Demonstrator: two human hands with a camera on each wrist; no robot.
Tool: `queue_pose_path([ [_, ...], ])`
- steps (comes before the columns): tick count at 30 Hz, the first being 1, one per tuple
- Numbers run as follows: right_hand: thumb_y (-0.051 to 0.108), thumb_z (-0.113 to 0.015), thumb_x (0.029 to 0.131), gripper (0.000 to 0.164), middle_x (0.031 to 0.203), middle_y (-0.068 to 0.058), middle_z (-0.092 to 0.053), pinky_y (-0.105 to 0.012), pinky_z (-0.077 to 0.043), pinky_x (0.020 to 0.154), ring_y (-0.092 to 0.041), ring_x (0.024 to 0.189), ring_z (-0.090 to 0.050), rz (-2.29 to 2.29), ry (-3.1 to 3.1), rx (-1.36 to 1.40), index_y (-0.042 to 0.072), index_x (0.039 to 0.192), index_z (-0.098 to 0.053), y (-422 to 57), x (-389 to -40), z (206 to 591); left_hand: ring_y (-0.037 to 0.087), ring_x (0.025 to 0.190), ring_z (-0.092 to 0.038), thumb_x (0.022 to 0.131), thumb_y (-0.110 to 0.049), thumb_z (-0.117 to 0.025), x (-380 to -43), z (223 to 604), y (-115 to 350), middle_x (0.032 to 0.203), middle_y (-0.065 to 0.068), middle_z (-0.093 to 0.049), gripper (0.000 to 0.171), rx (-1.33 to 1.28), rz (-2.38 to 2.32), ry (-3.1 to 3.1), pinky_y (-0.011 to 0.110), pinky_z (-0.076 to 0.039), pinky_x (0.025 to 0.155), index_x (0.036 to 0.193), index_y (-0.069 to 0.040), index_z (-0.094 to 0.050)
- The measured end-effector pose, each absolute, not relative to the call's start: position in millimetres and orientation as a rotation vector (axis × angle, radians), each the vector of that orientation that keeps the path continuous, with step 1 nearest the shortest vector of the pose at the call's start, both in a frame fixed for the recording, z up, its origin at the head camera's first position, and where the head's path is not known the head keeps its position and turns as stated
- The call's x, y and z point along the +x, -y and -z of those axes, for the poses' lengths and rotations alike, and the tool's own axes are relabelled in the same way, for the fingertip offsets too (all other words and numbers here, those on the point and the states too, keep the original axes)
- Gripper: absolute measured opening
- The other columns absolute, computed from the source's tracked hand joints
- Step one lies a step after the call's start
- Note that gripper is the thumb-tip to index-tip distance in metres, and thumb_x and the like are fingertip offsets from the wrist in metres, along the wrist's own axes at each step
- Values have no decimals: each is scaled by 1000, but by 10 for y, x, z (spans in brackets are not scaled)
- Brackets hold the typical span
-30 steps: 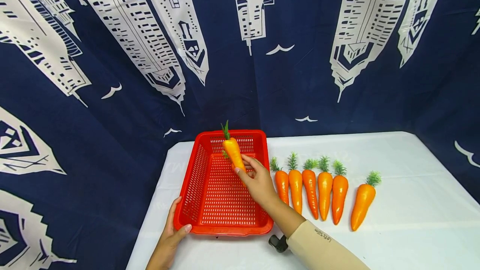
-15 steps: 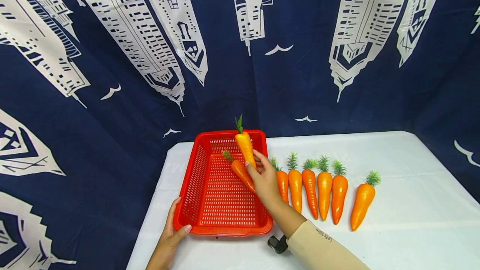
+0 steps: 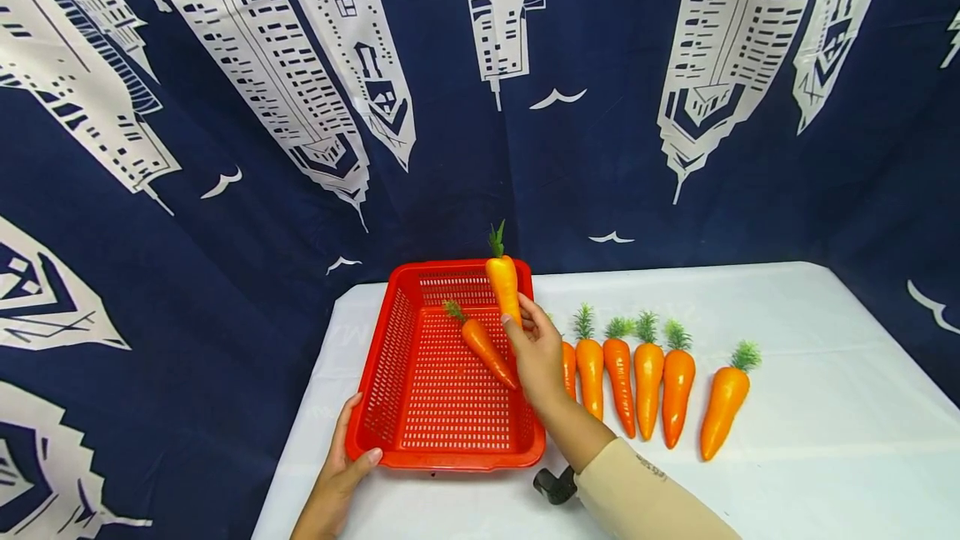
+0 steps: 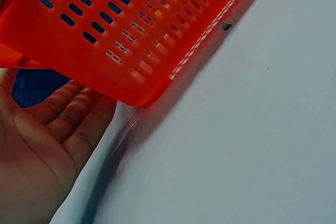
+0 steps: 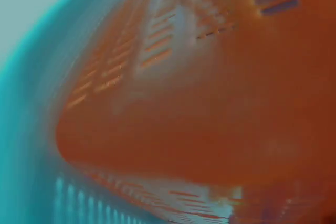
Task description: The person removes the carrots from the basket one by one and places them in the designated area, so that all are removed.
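A red perforated basket (image 3: pixel 358 407) stands on the white table, with one orange carrot (image 3: pixel 486 348) lying inside, its green top toward the back. My right hand (image 3: pixel 538 357) pinches a yellow-orange carrot (image 3: pixel 503 282) by its lower part, leaf end up, above the basket's right side. At the front left corner, my left hand (image 3: pixel 341 473) holds the basket with the thumb over the rim and the fingers along the outside. The left wrist view shows that hand's fingers (image 4: pixel 79 119) against the basket's corner. The right wrist view is blurred and reveals only the basket wall (image 5: pixel 157 119).
Right of the basket, several carrots (image 3: pixel 648 390) lie in a row, tops toward the back. One carrot (image 3: pixel 724 413) lies apart at the far right. A small black object (image 3: pixel 555 487) sits by the right sleeve. A dark blue patterned cloth (image 3: pixel 465 190) hangs behind the table (image 3: pixel 840 407).
My right hand has moved right and slightly back with the yellow-orange carrot, uncovering the orange carrot in the basket. The left hand stays on the basket's corner.
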State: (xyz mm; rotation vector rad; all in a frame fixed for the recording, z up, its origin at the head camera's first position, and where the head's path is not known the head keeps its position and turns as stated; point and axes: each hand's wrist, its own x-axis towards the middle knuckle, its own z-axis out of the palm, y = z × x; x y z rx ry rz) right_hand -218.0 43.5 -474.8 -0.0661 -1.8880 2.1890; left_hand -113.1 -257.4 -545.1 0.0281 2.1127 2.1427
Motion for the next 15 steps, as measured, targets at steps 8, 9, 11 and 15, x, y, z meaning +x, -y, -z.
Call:
queue_pose_path([
  [8, 19, -65, 99, 45, 128, -9, -59, -16, -48, 83, -15, 106, -55, -2202, 1974, 17, 16, 143, -56, -618, -2142, 4718, 1, 134, -38, 96, -7, -59, -1150, 5497, 2579, 161, 0, -16, 83, 6, -2161, -2128, 13, -38, 102, 160, -35, -15],
  [9, 18, -66, 99, 46, 128, -8, -59, -16, -49, 84, -15, 107, -54, -2198, 1989, 20, 16, 143, -56, -648, -2127, 4721, 0, 134, -38, 96, -7, -59, -1150, 5501, 2580, 161, 0, -16, 83, 9, -2161, -2129, 13, -38, 102, 160, -34, -15],
  [11, 18, -66, 98, 46, 129, -8, -58, -15, -49, 84, -16, 108, -53, -2190, 2023, 33, 16, 143, -55, -708, -2098, 4730, -1, 134, -39, 96, -6, -59, -1149, 5506, 2580, 161, 1, -16, 83, 18, -2164, -2129, 13, -38, 102, 161, -33, -14],
  [15, 20, -66, 99, 48, 131, -8, -57, -15, -50, 84, -16, 109, -54, -2161, 2095, 72, 17, 144, -53, -803, -2034, 4750, -2, 133, -39, 96, -4, -59, -1143, 5500, 2580, 161, 2, -16, 84, 28, -2169, -2131, 12, -37, 102, 161, -32, -14],
])
